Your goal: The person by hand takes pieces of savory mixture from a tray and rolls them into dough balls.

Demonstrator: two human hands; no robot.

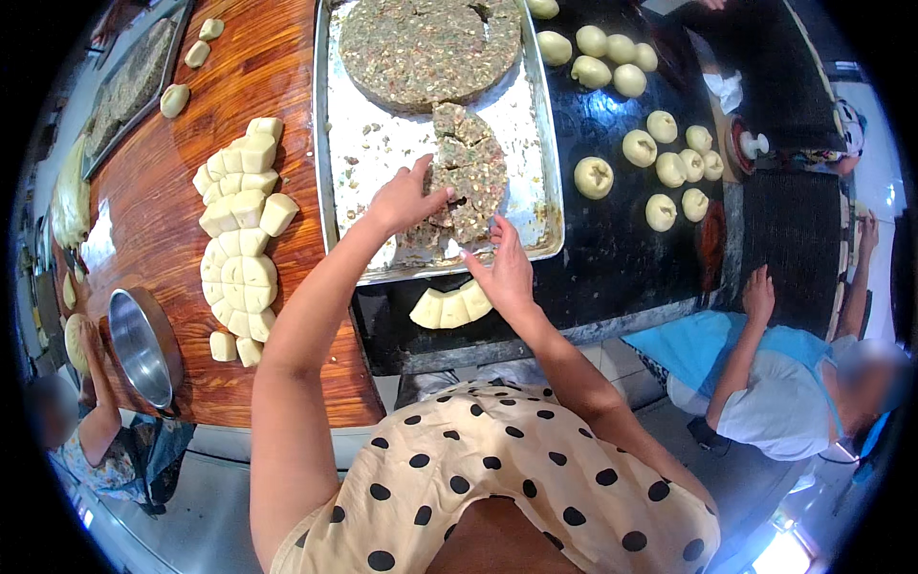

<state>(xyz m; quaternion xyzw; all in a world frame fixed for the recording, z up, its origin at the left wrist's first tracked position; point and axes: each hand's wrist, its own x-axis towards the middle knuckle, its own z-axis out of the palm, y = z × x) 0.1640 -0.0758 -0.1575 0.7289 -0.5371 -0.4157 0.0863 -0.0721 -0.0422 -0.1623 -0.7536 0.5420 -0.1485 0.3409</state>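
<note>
A metal tray [322, 143] holds a large round slab of nutty, seed-speckled filling [430, 48] and a smaller cut section of filling [473, 172] below it. My left hand [406, 201] reaches over the tray with thumb and forefinger apart, its fingertips at the left edge of the cut section. At that section's near end is my right hand [507, 273], thumb and fingers spread, fingertips by the filling's lower corner. Neither hand visibly grips anything. Just under my right hand, a curved strip of pale dough pieces [445, 308] lies on the black worktop.
Many cut dough pieces [239, 249] sit on the wooden table [287, 57] at left, near a steel bowl [145, 346]. Rounded filled dough balls [641, 148] are scattered on the black worktop [593, 268] at right. Co-workers' arms [736, 344] show at both sides.
</note>
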